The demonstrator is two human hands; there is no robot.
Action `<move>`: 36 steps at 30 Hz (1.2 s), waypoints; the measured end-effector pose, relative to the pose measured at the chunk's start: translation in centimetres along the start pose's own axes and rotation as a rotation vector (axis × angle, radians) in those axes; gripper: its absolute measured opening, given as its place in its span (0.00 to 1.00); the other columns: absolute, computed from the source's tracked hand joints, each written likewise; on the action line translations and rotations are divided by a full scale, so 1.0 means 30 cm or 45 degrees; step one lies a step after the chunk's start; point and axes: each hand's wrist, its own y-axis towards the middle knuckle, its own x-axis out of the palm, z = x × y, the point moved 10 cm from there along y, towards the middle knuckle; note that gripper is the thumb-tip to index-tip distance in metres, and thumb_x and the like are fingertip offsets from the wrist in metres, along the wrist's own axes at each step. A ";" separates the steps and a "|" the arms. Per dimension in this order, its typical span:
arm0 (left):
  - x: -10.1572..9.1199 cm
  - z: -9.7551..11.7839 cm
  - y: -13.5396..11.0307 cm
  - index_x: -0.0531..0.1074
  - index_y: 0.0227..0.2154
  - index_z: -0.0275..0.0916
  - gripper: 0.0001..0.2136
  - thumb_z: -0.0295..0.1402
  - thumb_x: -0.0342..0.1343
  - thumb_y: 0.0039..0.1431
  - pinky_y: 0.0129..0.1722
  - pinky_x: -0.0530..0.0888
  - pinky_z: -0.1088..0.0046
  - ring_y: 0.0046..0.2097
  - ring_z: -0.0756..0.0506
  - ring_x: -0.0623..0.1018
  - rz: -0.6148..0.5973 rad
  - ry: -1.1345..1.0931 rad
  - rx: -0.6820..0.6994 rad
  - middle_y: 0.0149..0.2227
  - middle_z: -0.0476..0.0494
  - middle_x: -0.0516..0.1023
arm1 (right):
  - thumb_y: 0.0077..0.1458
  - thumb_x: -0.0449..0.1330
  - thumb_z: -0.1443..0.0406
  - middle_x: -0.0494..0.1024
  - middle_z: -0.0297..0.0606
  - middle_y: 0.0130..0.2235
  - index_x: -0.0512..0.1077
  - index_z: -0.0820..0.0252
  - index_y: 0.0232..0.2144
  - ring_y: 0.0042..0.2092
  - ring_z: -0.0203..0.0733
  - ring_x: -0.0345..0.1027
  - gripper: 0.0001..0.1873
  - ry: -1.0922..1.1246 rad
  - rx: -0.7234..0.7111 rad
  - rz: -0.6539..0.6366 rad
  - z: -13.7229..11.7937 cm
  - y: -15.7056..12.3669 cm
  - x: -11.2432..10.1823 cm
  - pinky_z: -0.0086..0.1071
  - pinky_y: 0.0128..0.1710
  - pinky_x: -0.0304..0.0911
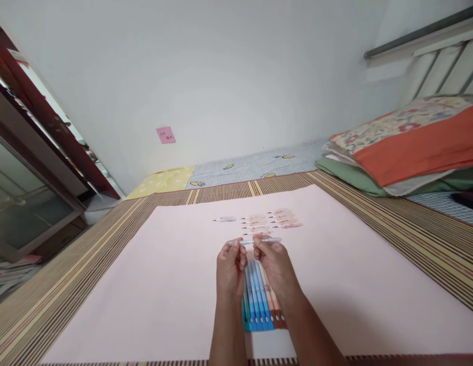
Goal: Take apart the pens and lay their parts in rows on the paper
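Observation:
Both hands meet over the middle of the paper, gripping one slim pale pen that lies crosswise. My left hand pinches its left end between thumb and fingers, while my right hand pinches it further right. Below and partly behind the hands, a row of pens in green, blue and orange-brown lies side by side. Just beyond the hands are several slim dark-tipped pieces with pinkish bodies, set in two columns. To their left rests a single dark-tipped piece with a pale grey body.
A large pale pink sheet covers much of the striped mat. Folded bedding is piled at the right. Behind stands a white wall with a pink note. A glass-fronted cabinet is at the left.

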 end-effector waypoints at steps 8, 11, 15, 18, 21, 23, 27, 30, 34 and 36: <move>-0.087 -0.029 0.005 0.69 0.27 0.35 0.17 0.35 0.74 0.48 0.15 0.57 0.85 0.19 0.57 0.64 0.302 -0.156 -0.082 0.23 0.51 0.73 | 0.37 0.77 0.57 0.69 0.28 0.22 0.78 0.62 0.28 0.25 0.31 0.59 0.18 0.084 0.009 0.030 -0.008 0.010 -0.018 0.28 0.26 0.56; -0.098 -0.041 0.006 0.71 0.29 0.33 0.09 0.29 0.65 0.60 0.17 0.61 0.85 0.20 0.57 0.66 0.331 -0.265 -0.147 0.24 0.49 0.73 | 0.33 0.78 0.62 0.70 0.27 0.24 0.79 0.62 0.31 0.26 0.29 0.59 0.20 0.221 0.025 0.065 -0.004 0.016 -0.029 0.25 0.25 0.56; -0.097 -0.056 0.007 0.74 0.33 0.28 0.09 0.24 0.52 0.70 0.19 0.62 0.86 0.21 0.57 0.67 0.334 -0.391 -0.232 0.25 0.48 0.71 | 0.31 0.77 0.67 0.70 0.26 0.25 0.79 0.61 0.32 0.26 0.27 0.58 0.20 0.432 0.062 0.116 0.002 0.019 -0.049 0.22 0.24 0.56; -0.082 -0.066 0.002 0.75 0.35 0.28 0.11 0.23 0.48 0.71 0.20 0.63 0.86 0.22 0.58 0.67 0.329 -0.508 -0.294 0.26 0.47 0.71 | 0.36 0.75 0.66 0.72 0.29 0.26 0.79 0.62 0.32 0.27 0.28 0.60 0.17 0.528 0.094 0.126 -0.004 0.021 -0.059 0.22 0.25 0.59; -0.065 -0.078 -0.005 0.75 0.37 0.29 0.12 0.23 0.46 0.72 0.20 0.64 0.86 0.23 0.57 0.67 0.316 -0.598 -0.361 0.27 0.47 0.71 | 0.46 0.69 0.56 0.75 0.36 0.28 0.80 0.63 0.33 0.28 0.32 0.63 0.16 0.598 0.170 0.089 0.000 0.023 -0.054 0.26 0.26 0.64; -0.064 -0.077 -0.006 0.75 0.38 0.30 0.11 0.24 0.47 0.72 0.19 0.64 0.86 0.23 0.57 0.67 0.317 -0.610 -0.360 0.27 0.47 0.71 | 0.48 0.67 0.56 0.75 0.37 0.29 0.79 0.63 0.34 0.28 0.33 0.63 0.16 0.586 0.216 0.055 0.012 0.022 -0.043 0.27 0.26 0.64; -0.082 -0.066 -0.001 0.76 0.39 0.31 0.09 0.24 0.50 0.71 0.20 0.66 0.84 0.24 0.55 0.71 0.345 -0.579 -0.295 0.29 0.46 0.73 | 0.47 0.70 0.57 0.75 0.33 0.27 0.77 0.62 0.35 0.23 0.29 0.57 0.15 0.377 0.230 -0.076 0.057 0.005 0.011 0.26 0.22 0.56; -0.098 -0.064 0.002 0.76 0.39 0.32 0.09 0.25 0.50 0.71 0.24 0.72 0.80 0.26 0.53 0.74 0.377 -0.565 -0.266 0.29 0.46 0.75 | 0.51 0.69 0.49 0.74 0.32 0.26 0.74 0.60 0.31 0.21 0.29 0.55 0.20 0.090 0.165 -0.201 0.102 -0.027 0.066 0.26 0.21 0.50; -0.116 -0.064 0.009 0.77 0.39 0.34 0.08 0.27 0.51 0.70 0.25 0.72 0.79 0.26 0.53 0.73 0.408 -0.576 -0.243 0.28 0.48 0.74 | 0.54 0.63 0.42 0.70 0.29 0.23 0.69 0.58 0.27 0.22 0.31 0.54 0.26 -0.282 0.105 -0.161 0.164 -0.053 0.075 0.28 0.21 0.47; -0.119 -0.062 0.017 0.77 0.39 0.34 0.09 0.27 0.51 0.70 0.24 0.71 0.80 0.24 0.54 0.70 0.389 -0.596 -0.216 0.26 0.50 0.72 | 0.53 0.61 0.40 0.70 0.30 0.23 0.68 0.57 0.24 0.25 0.36 0.60 0.28 -0.453 0.022 -0.091 0.163 -0.049 0.061 0.30 0.24 0.54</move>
